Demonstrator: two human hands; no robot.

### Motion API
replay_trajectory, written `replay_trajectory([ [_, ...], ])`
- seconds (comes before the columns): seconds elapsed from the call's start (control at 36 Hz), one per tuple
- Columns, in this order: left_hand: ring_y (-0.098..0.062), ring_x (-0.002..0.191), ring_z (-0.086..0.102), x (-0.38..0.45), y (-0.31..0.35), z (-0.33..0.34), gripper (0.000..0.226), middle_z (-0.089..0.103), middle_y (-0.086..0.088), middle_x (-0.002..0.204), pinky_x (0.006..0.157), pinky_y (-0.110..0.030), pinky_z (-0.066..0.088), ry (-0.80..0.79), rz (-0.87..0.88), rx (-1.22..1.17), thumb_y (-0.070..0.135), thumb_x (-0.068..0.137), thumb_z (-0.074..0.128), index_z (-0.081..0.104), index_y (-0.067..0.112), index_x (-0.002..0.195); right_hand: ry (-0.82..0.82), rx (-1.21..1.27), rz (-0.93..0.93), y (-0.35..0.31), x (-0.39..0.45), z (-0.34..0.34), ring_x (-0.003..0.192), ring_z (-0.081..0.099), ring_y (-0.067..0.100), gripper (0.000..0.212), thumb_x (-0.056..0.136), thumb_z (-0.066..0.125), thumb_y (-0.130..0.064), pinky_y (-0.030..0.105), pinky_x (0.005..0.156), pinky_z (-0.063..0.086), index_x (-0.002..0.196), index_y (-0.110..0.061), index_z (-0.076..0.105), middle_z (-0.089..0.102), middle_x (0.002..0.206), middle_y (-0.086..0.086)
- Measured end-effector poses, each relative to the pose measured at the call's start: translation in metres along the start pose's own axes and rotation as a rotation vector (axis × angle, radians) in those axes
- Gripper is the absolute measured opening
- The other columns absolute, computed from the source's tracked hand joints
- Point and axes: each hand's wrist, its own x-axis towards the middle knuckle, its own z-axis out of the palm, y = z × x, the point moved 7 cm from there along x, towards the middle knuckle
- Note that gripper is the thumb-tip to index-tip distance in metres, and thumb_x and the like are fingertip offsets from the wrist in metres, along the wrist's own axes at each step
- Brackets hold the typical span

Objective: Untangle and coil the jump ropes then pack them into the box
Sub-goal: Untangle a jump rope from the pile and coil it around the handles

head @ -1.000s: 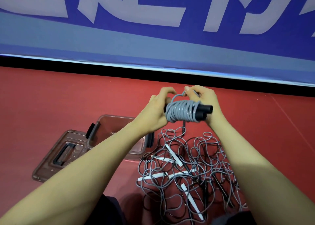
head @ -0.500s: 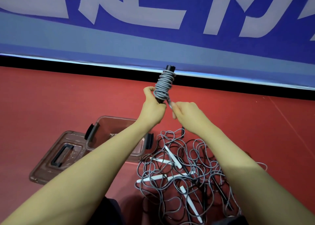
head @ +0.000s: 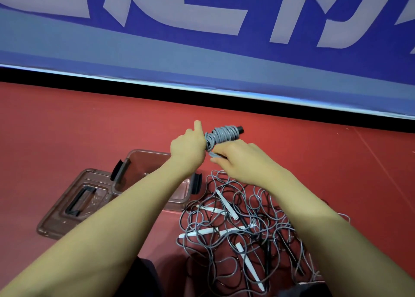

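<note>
Head view: both hands (head: 224, 153) (raised) around coiled rope (head: 221, 136)

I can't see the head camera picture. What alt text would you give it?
Two bare hands hold up a coiled grey rope: the left hand grips one end, the right hand pinches its loose end. Below on the red floor lie a rope tangle, an open box and its lid.

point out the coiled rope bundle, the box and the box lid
coiled rope bundle (head: 221, 135), head view, on the grey windings around the black handles
box (head: 149, 154), head view, on its far rim
box lid (head: 82, 201), head view, on its black handle
</note>
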Motion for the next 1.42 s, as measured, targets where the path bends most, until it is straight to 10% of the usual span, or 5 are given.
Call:
replay_trajectory([
  [0.25, -0.034, 0.096, 0.057, -0.002, 0.024, -0.005, 0.019, 0.052, -0.013, 0.105, 0.066, -0.036, 0.035, 0.001, 0.349, 0.222, 0.009, 0.093, 0.047, 0.062, 0.002, 0.103, 0.213, -0.133, 0.008, 0.013, -0.005, -0.007, 0.104, 0.051, 0.029, 0.033, 0.100, 0.037, -0.034, 0.036, 0.074, 0.042, 0.107, -0.006, 0.055, 0.048, 0.122, 0.007],
  [0.67, -0.024, 0.043, 0.050, -0.019, 0.033, -0.037, 0.011, 0.047, -0.005, 0.049, 0.040, -0.016, 0.022, 0.358, 0.671, 0.154, 0.013, 0.048, 0.062, 0.052, 0.009, 0.050, 0.341, 0.592, 0.254, 0.043, -0.002, -0.008, 0.064, 0.043, 0.015, 0.042, 0.084, 0.064, -0.046, 0.033, 0.059, 0.033, 0.074, -0.006, 0.052, 0.046, 0.065, -0.002],
  [0.97, -0.031, 0.068, 0.052, -0.017, 0.019, -0.048, 0.016, 0.055, -0.011, 0.078, 0.056, -0.032, 0.029, 0.499, 0.552, 0.007, 0.015, 0.069, 0.054, 0.059, 0.007, 0.082, 0.270, 0.619, 0.231, 0.033, 0.003, -0.004, 0.067, 0.050, 0.010, 0.031, 0.091, 0.052, -0.049, 0.027, 0.059, 0.036, 0.090, -0.020, 0.061, 0.055, 0.071, -0.006],
  [1.19, -0.013, 0.074, 0.055, -0.017, 0.012, -0.033, 0.038, 0.057, 0.003, 0.096, 0.073, -0.028, 0.045, 0.080, 0.211, -0.764, 0.015, 0.085, 0.062, 0.046, 0.015, 0.120, 0.549, 0.663, 0.518, 0.070, -0.006, -0.009, 0.083, 0.058, 0.021, 0.037, 0.086, 0.061, -0.048, 0.031, 0.065, 0.040, 0.084, -0.011, 0.061, 0.062, 0.081, 0.001],
  [1.42, -0.028, 0.108, 0.057, -0.032, 0.049, -0.013, 0.095, 0.043, -0.002, 0.135, 0.081, -0.040, 0.050, -0.023, 0.346, -0.454, 0.045, 0.075, 0.073, 0.016, 0.019, 0.145, 0.627, 0.894, 0.601, 0.082, -0.007, -0.002, 0.077, 0.067, 0.029, 0.041, 0.069, 0.070, -0.056, 0.049, 0.073, 0.055, 0.063, -0.016, 0.064, 0.068, 0.069, 0.002],
])
